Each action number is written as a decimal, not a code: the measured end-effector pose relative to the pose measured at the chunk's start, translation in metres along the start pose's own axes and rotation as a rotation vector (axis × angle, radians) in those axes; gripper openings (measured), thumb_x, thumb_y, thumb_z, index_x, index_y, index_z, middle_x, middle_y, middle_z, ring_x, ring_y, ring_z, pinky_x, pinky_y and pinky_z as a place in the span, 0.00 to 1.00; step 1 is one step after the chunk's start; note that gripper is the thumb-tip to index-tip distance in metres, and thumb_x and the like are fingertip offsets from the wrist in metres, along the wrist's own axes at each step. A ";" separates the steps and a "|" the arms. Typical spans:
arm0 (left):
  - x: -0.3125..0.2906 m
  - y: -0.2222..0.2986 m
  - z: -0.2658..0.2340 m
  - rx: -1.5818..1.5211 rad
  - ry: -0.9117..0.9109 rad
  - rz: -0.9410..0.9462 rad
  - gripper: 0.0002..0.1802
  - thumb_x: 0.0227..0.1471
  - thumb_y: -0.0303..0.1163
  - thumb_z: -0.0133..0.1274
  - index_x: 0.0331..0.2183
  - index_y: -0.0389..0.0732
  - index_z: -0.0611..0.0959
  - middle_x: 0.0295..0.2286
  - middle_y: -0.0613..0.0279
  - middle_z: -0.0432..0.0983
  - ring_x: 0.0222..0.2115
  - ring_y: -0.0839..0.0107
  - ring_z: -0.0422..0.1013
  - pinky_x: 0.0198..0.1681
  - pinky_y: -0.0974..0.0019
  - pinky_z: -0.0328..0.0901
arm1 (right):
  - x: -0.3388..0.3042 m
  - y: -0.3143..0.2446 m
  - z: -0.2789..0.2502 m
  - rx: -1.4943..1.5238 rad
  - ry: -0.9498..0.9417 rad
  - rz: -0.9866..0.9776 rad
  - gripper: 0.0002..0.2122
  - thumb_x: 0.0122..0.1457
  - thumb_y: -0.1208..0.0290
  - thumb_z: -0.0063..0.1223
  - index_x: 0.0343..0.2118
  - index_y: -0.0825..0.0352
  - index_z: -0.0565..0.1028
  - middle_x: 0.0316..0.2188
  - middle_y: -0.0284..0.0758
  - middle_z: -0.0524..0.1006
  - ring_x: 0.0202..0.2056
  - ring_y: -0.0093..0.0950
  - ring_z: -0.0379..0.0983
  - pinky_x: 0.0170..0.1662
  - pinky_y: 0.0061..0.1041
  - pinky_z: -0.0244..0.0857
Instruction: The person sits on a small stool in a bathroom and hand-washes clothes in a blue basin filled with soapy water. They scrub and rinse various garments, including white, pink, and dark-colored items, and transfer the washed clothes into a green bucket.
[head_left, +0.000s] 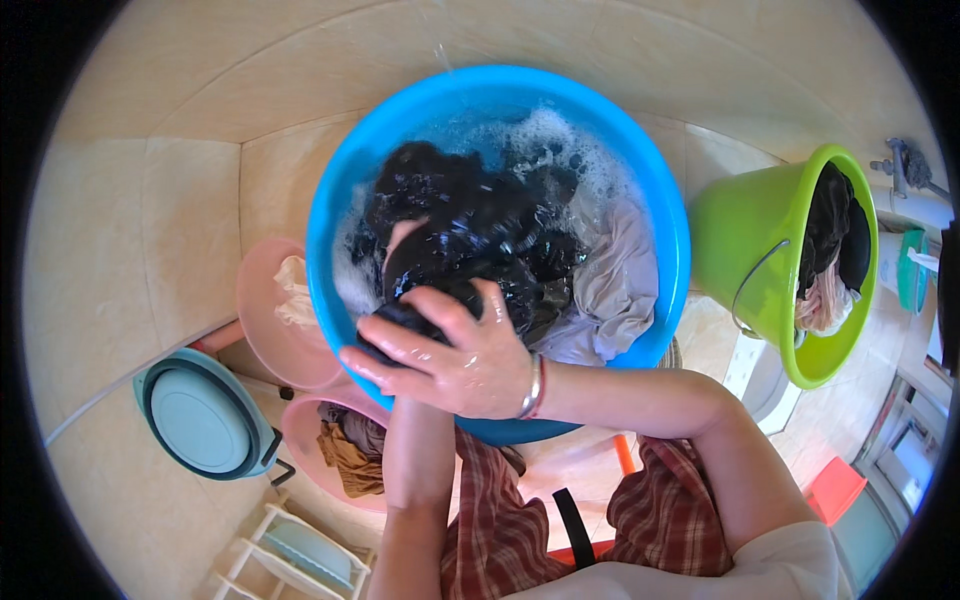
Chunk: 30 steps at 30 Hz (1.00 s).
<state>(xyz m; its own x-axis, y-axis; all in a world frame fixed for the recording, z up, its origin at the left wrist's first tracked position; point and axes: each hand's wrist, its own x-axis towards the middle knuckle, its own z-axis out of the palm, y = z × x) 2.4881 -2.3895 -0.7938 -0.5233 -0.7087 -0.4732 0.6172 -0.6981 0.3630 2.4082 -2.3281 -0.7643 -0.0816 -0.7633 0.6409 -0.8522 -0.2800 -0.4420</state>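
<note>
Clutching bunched, soaked black cloth (450,240), right hand (460,362) has fingers splayed; left hand (402,240) is mostly hidden in the cloth, can't tell its grip. Cloth lies in sudsy water (540,135) inside round blue plastic tub (674,250), beside wet pale grey fabric (622,270). Lime-green plastic bucket (740,230) stands right of it.

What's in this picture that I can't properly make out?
In the head view:
Left hand: mostly hidden by wet black cloth and the right hand.
Bottom of the blue basin: hidden by laundry and suds.
Bottom of the green bucket: hidden by its wall and clothes.
Left forearm: cut off by the lower edge.
</note>
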 end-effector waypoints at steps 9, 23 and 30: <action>0.046 -0.017 -0.049 -0.082 -0.104 0.076 0.26 0.61 0.44 0.40 0.56 0.40 0.70 0.53 0.56 0.68 0.52 0.61 0.65 0.57 0.55 0.59 | 0.033 0.045 0.027 0.327 0.054 0.026 0.08 0.42 0.64 0.63 0.21 0.55 0.73 0.27 0.28 0.71 0.30 0.31 0.69 0.28 0.30 0.65; 0.049 -0.004 -0.039 0.416 0.429 0.104 0.28 0.56 0.41 0.56 0.56 0.47 0.69 0.50 0.64 0.71 0.51 0.67 0.67 0.53 0.53 0.61 | -0.029 0.153 0.039 -0.352 -0.414 0.374 0.32 0.49 0.37 0.55 0.57 0.43 0.69 0.60 0.36 0.61 0.57 0.48 0.57 0.48 0.60 0.63; 0.074 -0.021 -0.060 0.627 0.522 -0.010 0.33 0.57 0.44 0.57 0.60 0.51 0.63 0.55 0.65 0.66 0.56 0.65 0.61 0.50 0.51 0.62 | -0.047 0.192 0.096 -0.308 -0.629 0.582 0.24 0.51 0.48 0.59 0.48 0.56 0.74 0.49 0.49 0.69 0.53 0.52 0.62 0.50 0.51 0.64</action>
<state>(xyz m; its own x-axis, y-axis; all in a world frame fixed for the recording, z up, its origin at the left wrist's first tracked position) 2.4714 -2.4210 -0.8843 -0.0906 -0.6713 -0.7356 0.0891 -0.7412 0.6654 2.2978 -2.4016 -0.9394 -0.3219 -0.9376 -0.1316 -0.8725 0.3477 -0.3433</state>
